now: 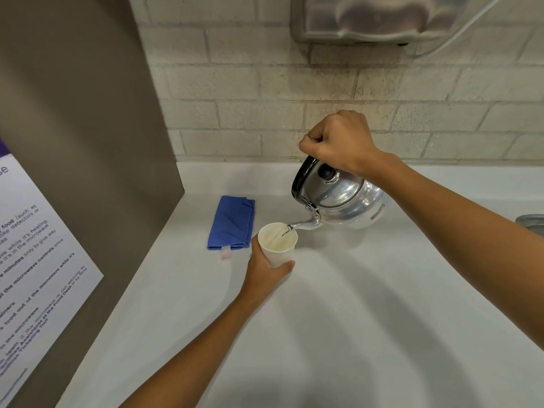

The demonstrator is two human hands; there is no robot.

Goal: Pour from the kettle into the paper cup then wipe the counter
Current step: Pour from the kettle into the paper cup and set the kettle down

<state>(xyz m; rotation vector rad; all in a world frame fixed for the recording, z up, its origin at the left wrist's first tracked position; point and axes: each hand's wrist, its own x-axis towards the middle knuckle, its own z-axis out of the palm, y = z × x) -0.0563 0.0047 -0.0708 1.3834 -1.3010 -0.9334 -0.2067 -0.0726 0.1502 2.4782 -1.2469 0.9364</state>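
Note:
A shiny metal kettle [347, 198] with a black handle and black lid knob hangs tilted to the left above the white counter [338, 304]. My right hand [338, 142] is shut on its handle from above. The spout tip sits just over the rim of a white paper cup [278, 244], and a thin stream runs into it. My left hand [263, 273] wraps the cup's lower part from the near side, with the cup standing on the counter. A folded blue cloth [232, 222] lies flat just left of the cup.
A grey-brown panel [88, 142] with a printed notice [35, 260] stands along the left. A painted brick wall [294, 98] runs behind the counter, with a metal dispenser [376, 19] mounted high. A metal edge [531, 222] shows at the far right.

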